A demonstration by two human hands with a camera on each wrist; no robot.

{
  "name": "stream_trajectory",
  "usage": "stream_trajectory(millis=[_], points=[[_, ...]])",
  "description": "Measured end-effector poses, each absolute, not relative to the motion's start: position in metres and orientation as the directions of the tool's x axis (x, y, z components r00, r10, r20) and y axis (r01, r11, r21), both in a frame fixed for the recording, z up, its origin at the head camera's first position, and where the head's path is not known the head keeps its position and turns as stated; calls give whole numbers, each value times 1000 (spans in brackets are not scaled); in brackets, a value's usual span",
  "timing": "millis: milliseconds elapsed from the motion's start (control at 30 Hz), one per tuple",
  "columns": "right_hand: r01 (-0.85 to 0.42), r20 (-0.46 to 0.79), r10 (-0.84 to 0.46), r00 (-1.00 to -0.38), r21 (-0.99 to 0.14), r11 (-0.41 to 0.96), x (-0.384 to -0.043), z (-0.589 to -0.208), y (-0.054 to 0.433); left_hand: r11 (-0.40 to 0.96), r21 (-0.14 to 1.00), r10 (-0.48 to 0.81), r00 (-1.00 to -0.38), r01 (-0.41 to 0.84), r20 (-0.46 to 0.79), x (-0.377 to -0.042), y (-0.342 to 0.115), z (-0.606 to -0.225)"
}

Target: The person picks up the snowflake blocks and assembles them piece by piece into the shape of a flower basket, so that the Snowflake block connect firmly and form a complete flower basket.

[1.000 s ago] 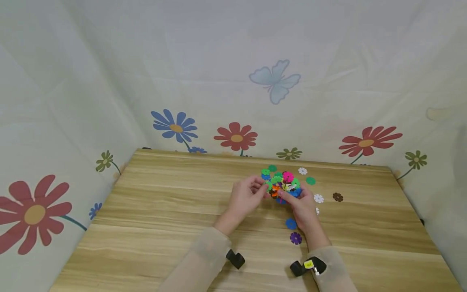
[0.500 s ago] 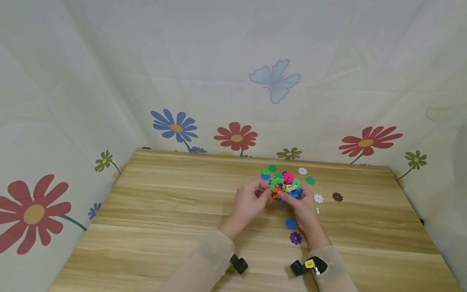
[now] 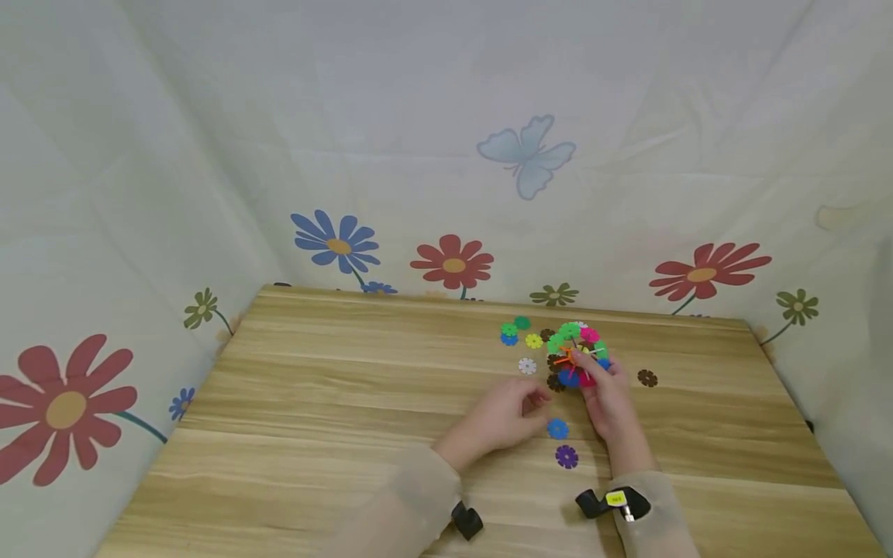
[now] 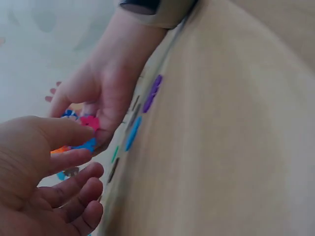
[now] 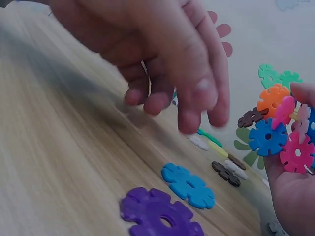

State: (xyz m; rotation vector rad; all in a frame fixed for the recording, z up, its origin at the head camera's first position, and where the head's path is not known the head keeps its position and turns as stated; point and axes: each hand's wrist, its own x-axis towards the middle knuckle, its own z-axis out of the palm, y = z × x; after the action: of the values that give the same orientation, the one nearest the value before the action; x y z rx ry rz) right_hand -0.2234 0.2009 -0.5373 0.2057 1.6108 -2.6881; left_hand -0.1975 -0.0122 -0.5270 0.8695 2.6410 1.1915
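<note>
- Beyond the purple disc (image 3: 567,456), the right hand (image 3: 611,393) gripped the flower-disc cluster (image 3: 569,377).
- Nearer the purple disc, the left hand (image 3: 505,415), newly off the cluster, hung empty.
- The right hand apparently bore it alone.

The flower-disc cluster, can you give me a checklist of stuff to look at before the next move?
1. Flower-disc cluster held: ok, the right grip has it, thumb lying over the discs.
2. Left grip free: ok, its fingers hold nothing in the right wrist view.
3. Purple disc and light blue disc easy to pick: ok, both lie uncovered on the table, apart from each other.
4. Bright green disc lying separately: not ok, it seems to overlap the blue disc.
5. Every slot pushed in tight: cannot tell, the joints are small and partly hidden.
</note>
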Motion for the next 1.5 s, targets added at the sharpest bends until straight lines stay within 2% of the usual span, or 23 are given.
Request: stream_trajectory(millis=[100,200,400,567,733,900,1033,1233,1500], points=[[80,-130,68,-989,-866,-494,-223,-535,204,568,581,633,-760,583,144,-193,-7,-531],[99,-145,60,-988,-872,-479,-222,-535,205,596,482,667,-730,642,148,-189,-5,-534],[137,-170,32,-985,-877,-460,-221,-535,202,617,464,667,-735,635,119,-188,-6,-534],[141,-162,1,-987,-862,-488,-220,-536,200,621,528,656,-753,579,54,-192,-10,-531],[139,-143,-33,-989,-844,-518,-219,-537,197,591,677,601,-800,439,-6,-199,-19,-526],[166,-157,-63,-986,-831,-531,-219,-537,192,541,799,415,-910,261,16,-208,-31,-516],[178,-157,-85,-984,-835,-520,-217,-537,185,425,887,239,-967,183,85,-214,-38,-510],[161,-147,-67,-987,-854,-495,-217,-538,170,208,965,161,-979,158,126,-215,-41,-505],[127,-144,2,-990,-874,-469,-216,-539,159,153,975,149,-979,158,136,-212,-37,-504]])
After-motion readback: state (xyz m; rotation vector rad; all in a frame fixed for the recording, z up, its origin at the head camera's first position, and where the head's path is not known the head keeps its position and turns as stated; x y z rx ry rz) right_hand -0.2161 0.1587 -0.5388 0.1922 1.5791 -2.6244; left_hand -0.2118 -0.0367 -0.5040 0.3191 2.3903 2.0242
